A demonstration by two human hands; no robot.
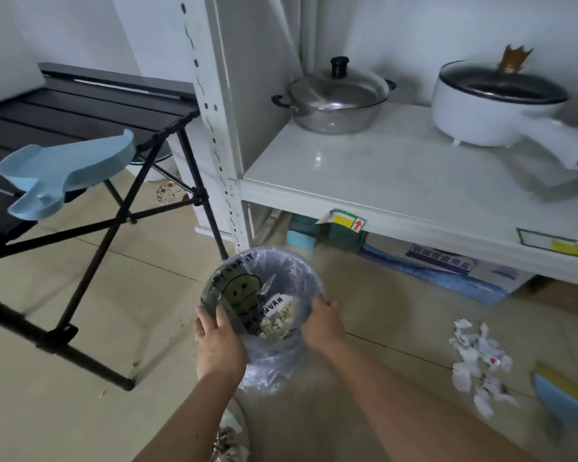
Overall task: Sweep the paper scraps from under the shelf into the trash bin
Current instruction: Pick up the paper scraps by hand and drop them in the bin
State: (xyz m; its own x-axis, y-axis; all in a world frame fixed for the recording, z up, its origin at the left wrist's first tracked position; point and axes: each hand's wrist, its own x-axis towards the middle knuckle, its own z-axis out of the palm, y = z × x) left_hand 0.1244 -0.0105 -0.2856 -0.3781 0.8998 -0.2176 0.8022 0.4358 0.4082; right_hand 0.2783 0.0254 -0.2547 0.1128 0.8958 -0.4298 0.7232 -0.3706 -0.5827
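A small round trash bin (pixel 291 261) lined with a clear plastic bag stands on the tiled floor in front of the white shelf (pixel 397 181). My left hand (pixel 219 341) grips its near left rim and my right hand (pixel 322 325) grips its near right rim. Some rubbish lies inside the bin. A pile of crumpled white paper scraps (pixel 479 365) lies on the floor to the right, in front of the shelf. A blue brush with yellow bristles (pixel 563 395) lies just right of the scraps. A blue dustpan (pixel 64 171) rests on the black folding table (pixel 80 105) at left.
A steel pot (pixel 334 98) and a white electric pan (pixel 494 101) stand on the shelf. Under the shelf are a cardboard box (pixel 447 271) and small teal boxes (pixel 301 235). The table's black crossed legs (pixel 97 241) reach down to the floor at left.
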